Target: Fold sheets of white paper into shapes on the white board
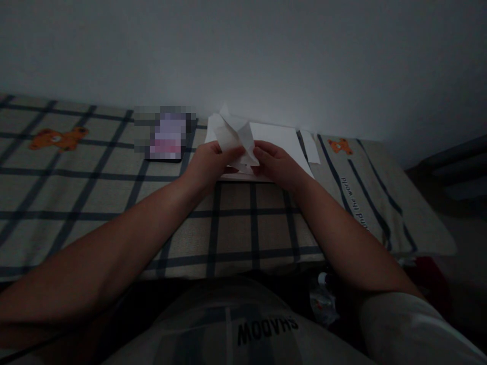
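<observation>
Left: phone-like device (167, 137), on checked cloth (236, 228). Left hand (207, 161) pinches the folded paper (230, 136) at its lower left; right hand (277, 159) pinches its lower right. Paper sits above white sheets (281, 139). Several folds appear done; flaps stand loose, flattening apparently undone. Right: paper strip (312, 148), just beside sheets.

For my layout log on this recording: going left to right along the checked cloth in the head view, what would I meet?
Larger orange animal print, pixelated phone-like object, left hand, folded white paper, right hand, narrow white paper strip, smaller orange animal print.
</observation>
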Demonstrator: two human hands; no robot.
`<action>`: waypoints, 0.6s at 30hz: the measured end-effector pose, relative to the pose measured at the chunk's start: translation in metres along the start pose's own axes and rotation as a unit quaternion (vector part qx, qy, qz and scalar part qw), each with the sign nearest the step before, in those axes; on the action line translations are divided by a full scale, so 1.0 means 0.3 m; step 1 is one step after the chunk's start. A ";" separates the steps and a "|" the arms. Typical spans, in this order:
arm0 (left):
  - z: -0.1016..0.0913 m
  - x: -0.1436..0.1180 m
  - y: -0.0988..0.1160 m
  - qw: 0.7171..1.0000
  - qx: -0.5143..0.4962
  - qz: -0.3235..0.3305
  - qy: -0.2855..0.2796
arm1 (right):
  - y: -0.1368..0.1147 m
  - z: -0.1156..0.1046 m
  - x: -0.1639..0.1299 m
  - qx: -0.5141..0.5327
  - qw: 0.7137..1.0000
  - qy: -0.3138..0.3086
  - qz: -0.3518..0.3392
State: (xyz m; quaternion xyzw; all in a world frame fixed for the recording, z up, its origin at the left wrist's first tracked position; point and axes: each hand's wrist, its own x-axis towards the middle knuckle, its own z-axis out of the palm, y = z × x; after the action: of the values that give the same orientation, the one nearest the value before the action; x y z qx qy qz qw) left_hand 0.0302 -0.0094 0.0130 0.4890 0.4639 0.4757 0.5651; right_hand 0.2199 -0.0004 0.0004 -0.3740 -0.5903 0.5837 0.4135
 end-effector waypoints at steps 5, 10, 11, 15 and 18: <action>0.006 -0.010 0.006 0.999 -0.029 -0.010 -0.008 | 0.002 0.002 0.003 0.019 1.000 0.003 0.012; -0.001 -0.003 -0.001 1.000 -0.001 0.013 0.019 | -0.003 -0.007 0.008 0.072 0.997 -0.013 0.035; -0.005 0.001 -0.005 1.000 0.008 0.018 0.023 | -0.007 -0.008 0.009 0.084 0.995 -0.012 0.046; -0.016 0.016 -0.021 0.999 0.031 0.025 0.033 | -0.025 -0.004 0.013 0.128 0.988 0.013 0.082; -0.017 0.018 -0.021 0.999 0.033 0.026 0.032 | -0.031 0.001 0.013 0.146 0.985 0.015 0.086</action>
State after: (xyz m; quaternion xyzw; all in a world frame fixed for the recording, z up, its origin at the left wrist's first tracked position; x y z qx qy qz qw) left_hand 0.0262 -0.0038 0.0059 0.5034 0.4843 0.4905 0.5210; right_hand 0.2185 0.0026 0.0100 -0.3673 -0.4581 0.6916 0.4208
